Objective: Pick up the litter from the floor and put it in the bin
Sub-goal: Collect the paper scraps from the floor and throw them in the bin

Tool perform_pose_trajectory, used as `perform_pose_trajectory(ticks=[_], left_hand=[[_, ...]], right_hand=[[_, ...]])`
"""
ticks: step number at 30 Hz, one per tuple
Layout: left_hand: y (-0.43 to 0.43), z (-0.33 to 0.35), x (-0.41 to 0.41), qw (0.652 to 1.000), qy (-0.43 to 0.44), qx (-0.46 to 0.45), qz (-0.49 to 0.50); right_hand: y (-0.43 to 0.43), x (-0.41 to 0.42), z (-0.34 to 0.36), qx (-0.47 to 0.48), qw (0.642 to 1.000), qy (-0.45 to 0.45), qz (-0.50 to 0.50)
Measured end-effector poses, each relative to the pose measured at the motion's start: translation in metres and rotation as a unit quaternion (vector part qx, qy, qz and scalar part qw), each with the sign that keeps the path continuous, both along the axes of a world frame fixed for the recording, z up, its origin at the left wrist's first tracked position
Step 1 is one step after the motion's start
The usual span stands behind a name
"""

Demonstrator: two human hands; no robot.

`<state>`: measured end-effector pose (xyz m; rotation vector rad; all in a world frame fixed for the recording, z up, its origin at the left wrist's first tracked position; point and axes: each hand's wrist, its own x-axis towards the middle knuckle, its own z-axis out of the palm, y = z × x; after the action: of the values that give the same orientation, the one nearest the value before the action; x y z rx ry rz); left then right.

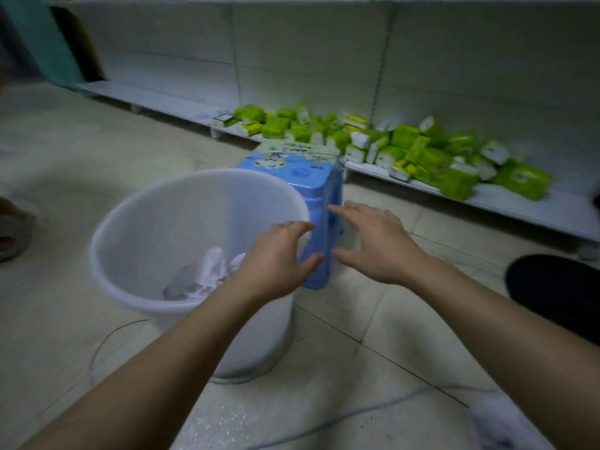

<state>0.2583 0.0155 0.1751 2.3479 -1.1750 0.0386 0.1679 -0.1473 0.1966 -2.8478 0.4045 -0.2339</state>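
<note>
A white plastic bin stands on the tiled floor at centre left, with crumpled white and reddish litter lying in its bottom. My left hand hovers over the bin's right rim, fingers spread, holding nothing. My right hand is just to the right of it, also open and empty, in front of a blue plastic-wrapped pack that stands against the bin. Some white litter lies on the floor at the lower right corner.
A low white shelf along the wall carries several green and white boxes. A dark object sits at the right edge. Another person's foot shows at the left edge. A thin cable loops on the floor near the bin.
</note>
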Motion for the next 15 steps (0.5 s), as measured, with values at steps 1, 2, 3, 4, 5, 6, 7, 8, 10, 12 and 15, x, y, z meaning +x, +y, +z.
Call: perform_pose_trajectory(ticks=[1, 2, 3, 4, 5, 6, 7, 8, 10, 12, 15], left_hand=[[-0.010, -0.006, -0.011, 1.000, -0.009, -0.002, -0.027], [-0.020, -0.012, -0.023, 0.998, -0.023, -0.005, -0.056], [-0.031, -0.019, -0.037, 0.995, -0.045, -0.007, -0.087], [-0.042, -0.026, -0.053, 0.990, -0.075, -0.003, -0.116], [-0.051, -0.033, -0.070, 0.984, -0.102, 0.002, -0.145], [-0.060, -0.040, -0.089, 0.979, -0.112, 0.005, -0.171], [-0.068, -0.048, -0.108, 0.976, -0.098, 0.009, -0.192], [-0.074, -0.057, -0.127, 0.976, -0.067, 0.016, -0.209], [-0.083, -0.080, -0.162, 0.971, 0.001, 0.042, -0.234], [-0.087, -0.109, -0.192, 0.962, 0.044, 0.080, -0.259], [-0.086, -0.155, -0.229, 0.947, 0.078, 0.134, -0.282]], right_hand=[[-0.013, -0.020, -0.004, -0.018, 1.000, 0.005, -0.021], [-0.025, -0.041, -0.011, -0.033, 0.999, 0.014, -0.041], [-0.036, -0.065, -0.019, -0.042, 0.997, 0.031, -0.060], [-0.045, -0.090, -0.030, -0.046, 0.994, 0.055, -0.078], [-0.052, -0.116, -0.042, -0.046, 0.991, 0.082, -0.095], [-0.058, -0.141, -0.053, -0.042, 0.987, 0.108, -0.113], [-0.063, -0.165, -0.063, -0.035, 0.982, 0.131, -0.132], [-0.066, -0.187, -0.072, -0.022, 0.976, 0.152, -0.152], [-0.070, -0.227, -0.092, 0.007, 0.967, 0.176, -0.183], [-0.069, -0.263, -0.117, 0.037, 0.960, 0.193, -0.202], [-0.066, -0.311, -0.162, 0.080, 0.949, 0.215, -0.217]])
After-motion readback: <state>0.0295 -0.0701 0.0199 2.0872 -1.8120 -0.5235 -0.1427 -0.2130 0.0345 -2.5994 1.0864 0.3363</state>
